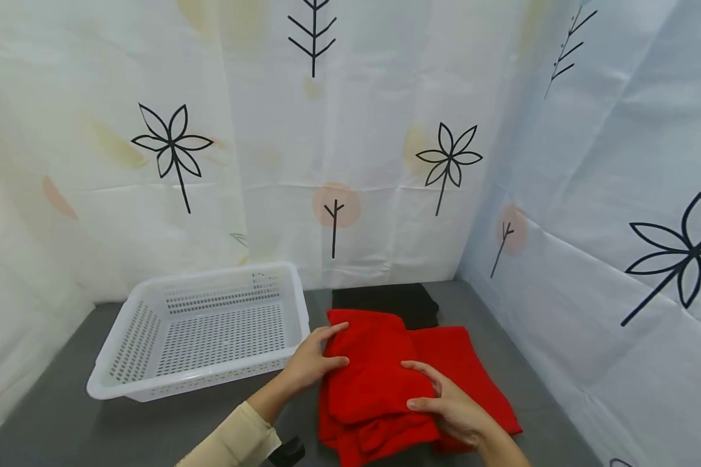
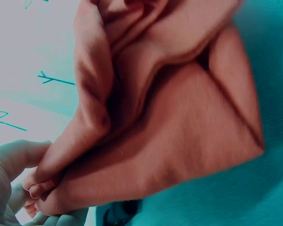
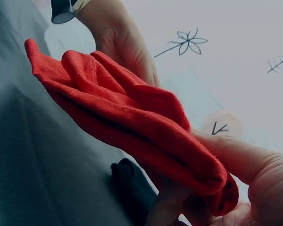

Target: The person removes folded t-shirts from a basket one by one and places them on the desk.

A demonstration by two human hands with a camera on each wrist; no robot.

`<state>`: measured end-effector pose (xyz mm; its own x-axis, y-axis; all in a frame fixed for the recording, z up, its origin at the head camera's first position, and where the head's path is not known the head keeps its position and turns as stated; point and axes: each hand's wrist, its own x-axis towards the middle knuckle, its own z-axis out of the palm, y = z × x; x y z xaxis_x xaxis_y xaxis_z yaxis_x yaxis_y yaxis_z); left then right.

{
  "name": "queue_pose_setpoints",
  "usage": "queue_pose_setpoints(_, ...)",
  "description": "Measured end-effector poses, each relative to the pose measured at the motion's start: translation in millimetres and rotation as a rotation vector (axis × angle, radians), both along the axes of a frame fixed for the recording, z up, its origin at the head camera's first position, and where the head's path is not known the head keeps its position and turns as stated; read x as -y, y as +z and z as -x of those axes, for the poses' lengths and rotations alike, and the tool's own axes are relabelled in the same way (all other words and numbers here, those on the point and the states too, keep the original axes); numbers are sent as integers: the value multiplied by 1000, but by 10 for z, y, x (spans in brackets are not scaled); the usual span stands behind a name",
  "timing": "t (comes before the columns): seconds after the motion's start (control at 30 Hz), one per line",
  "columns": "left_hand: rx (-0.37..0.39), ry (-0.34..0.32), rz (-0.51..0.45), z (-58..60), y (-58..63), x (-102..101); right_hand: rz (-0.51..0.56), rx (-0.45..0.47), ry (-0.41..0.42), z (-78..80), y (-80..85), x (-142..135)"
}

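Note:
A thick folded red cloth [image 1: 380, 370] is held between both hands, raised at an angle, with loose layers bunched at its near end. My left hand [image 1: 312, 360] grips its left edge, thumb on top and fingers wrapped behind; the left wrist view shows the edge pinched in that hand [image 2: 9, 174]. On the opposite side my right hand [image 1: 452, 405] holds the right edge, and in the right wrist view the thumb of that hand [image 3: 269, 183] lies over the fold with fingers under it. A second folded red cloth [image 1: 473, 376] lies flat on the table, partly hidden behind the held one.
A white perforated plastic basket [image 1: 210, 376] stands to the left on the dark grey table [image 1: 47, 402]. Behind the red cloths lies a folded black cloth [image 1: 385, 298]. White patterned sheets [image 1: 374, 117] hang along the back and sides.

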<state>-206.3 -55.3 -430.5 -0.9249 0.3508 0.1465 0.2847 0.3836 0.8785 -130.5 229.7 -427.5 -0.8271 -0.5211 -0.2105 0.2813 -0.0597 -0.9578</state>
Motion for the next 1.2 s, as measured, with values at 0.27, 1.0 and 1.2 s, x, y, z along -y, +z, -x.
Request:
queue_pose_setpoints(0.27, -23, 25, 32, -50, -203, 1, -16, 28, -13, 9, -207, 59)
queue_pose_setpoints(1.0, 111, 108, -89, -92, -696, 23, -551, -181, -192, -146, -292, 97)
queue_pose_setpoints(1.2, 90, 73, -82, -98, -745, -11, -844, -716, -585, -638, 646, 109)
